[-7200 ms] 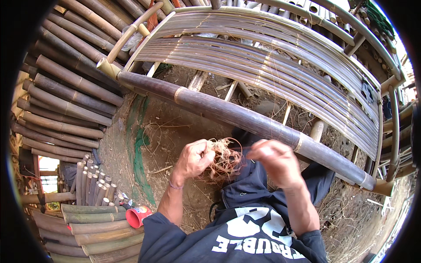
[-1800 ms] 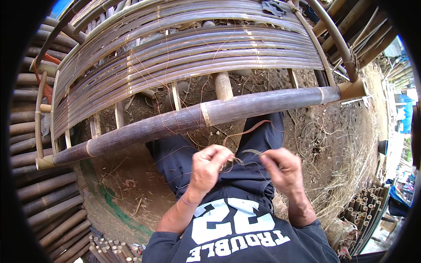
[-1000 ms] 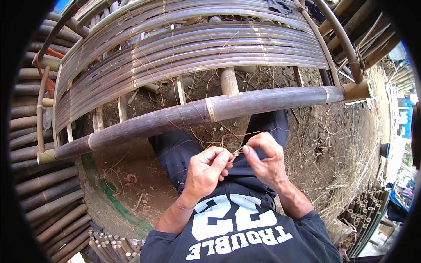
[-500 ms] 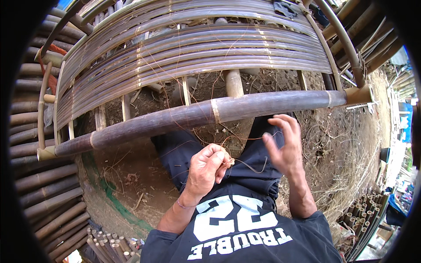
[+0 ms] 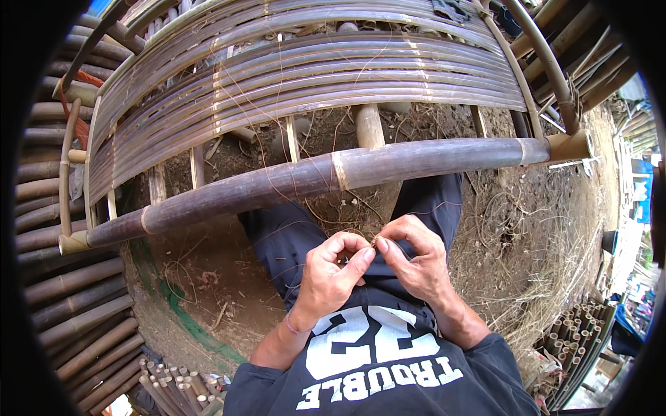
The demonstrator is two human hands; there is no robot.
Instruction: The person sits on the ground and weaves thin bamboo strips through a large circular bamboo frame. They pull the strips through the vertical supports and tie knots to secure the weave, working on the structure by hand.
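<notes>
My left hand (image 5: 336,274) is closed, its thumb and forefinger pinching a thin copper-coloured wire (image 5: 374,242) above my lap. Fingertip to fingertip with it, my right hand (image 5: 418,260) pinches the same small bit of wire; the fingers hide most of the held part. Loose strands of similar wire (image 5: 295,182) trail over the bamboo frame in front of me. The thick dark bamboo pole (image 5: 250,184) of that frame runs crosswise just beyond my hands, above my knees. Behind it lie the long bamboo slats (image 5: 319,80).
Bamboo poles (image 5: 76,284) are stacked along the left. Cut bamboo lengths stand in bundles at the lower left (image 5: 180,388) and lower right (image 5: 572,340). Green netting (image 5: 187,322) lies on the dirt floor, and dry bamboo shavings (image 5: 520,270) are strewn to my right.
My right hand, open and raised near the pole before, has come down and left to meet my left hand and now pinches the wire. The grey wire end beside the left hand is hidden.
</notes>
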